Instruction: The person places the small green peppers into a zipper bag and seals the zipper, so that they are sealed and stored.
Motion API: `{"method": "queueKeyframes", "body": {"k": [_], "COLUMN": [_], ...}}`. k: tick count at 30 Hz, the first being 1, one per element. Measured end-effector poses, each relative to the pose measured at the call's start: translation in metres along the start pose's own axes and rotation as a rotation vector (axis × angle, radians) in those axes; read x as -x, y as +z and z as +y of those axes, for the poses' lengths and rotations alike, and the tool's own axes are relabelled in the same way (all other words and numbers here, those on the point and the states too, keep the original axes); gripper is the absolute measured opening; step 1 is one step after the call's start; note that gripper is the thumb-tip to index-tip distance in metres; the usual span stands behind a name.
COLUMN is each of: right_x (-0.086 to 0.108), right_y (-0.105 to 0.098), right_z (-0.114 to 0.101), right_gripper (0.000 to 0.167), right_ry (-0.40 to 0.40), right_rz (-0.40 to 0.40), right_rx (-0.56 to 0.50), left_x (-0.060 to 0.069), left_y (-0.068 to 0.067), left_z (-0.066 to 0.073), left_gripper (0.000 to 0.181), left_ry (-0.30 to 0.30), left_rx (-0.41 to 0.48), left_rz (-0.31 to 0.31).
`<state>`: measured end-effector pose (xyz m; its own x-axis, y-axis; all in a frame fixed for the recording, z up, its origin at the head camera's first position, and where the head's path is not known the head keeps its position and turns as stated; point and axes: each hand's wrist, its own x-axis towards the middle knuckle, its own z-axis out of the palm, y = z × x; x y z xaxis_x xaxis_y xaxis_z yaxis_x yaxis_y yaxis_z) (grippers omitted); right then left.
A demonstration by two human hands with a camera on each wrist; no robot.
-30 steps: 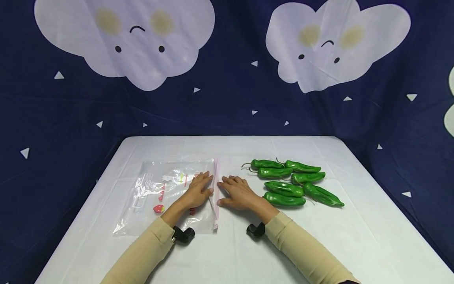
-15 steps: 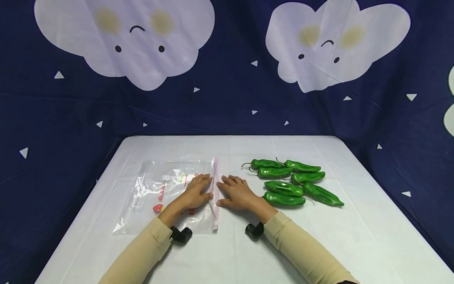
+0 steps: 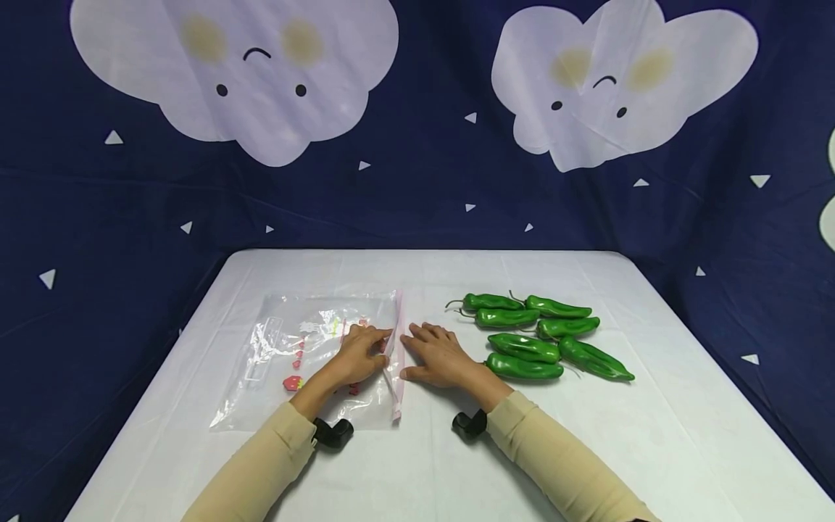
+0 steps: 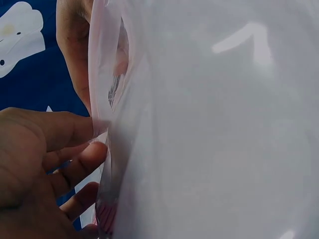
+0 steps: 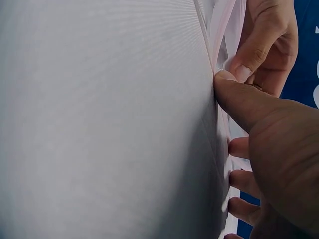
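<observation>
A clear zip bag [image 3: 257, 395] with pink seal edge and strawberry prints lies flat on the table, its mouth facing right. The upper layer is lifted slightly along the seal, and a narrow gap shows in the left wrist view. My left hand [image 3: 355, 359] rests over the bag's right side, thumb and fingers bent at the upper layer's edge, pinching it. My right hand [image 3: 440, 357] lies palm down with fingers spread, its fingertips touching the pink edge [image 3: 400, 308] and holding the lower layer to the table. In the right wrist view, both thumbs [image 5: 249, 62] meet near the edge.
Several green peppers [image 3: 522, 348] lie in a loose group to the right of my right hand. The white table [image 3: 443, 464] has its far edge against a dark blue curtain [image 3: 417, 188] with cloud prints. Wrist cameras [image 3: 334, 433] sit at both wrists.
My left fingers have drawn in and bent, with the index finger now pointing at the pink edge. The upper layer stands slightly apart there. My right hand has stayed in place.
</observation>
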<state>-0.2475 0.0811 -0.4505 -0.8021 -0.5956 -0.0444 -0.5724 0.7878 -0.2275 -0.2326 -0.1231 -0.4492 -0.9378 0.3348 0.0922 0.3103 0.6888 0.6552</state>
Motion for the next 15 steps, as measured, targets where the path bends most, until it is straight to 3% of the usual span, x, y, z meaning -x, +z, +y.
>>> {"method": "queueKeyframes", "body": {"k": [6, 15], "right_x": [0.0016, 0.0010], "right_y": [-0.0006, 0.0004], "right_z": [-0.0004, -0.0001], "right_gripper": [0.071, 0.072], "right_ry": [-0.008, 0.001], "right_rz": [0.008, 0.003], "right_rx": [-0.006, -0.013], "left_x": [0.0001, -0.0011], "left_y": [-0.0008, -0.0007], "left_z": [0.0016, 0.0035], "left_gripper": [0.053, 0.053], "left_ry": [-0.055, -0.019], "left_rx": [0.039, 0.103], "left_rz": [-0.001, -0.049]}}
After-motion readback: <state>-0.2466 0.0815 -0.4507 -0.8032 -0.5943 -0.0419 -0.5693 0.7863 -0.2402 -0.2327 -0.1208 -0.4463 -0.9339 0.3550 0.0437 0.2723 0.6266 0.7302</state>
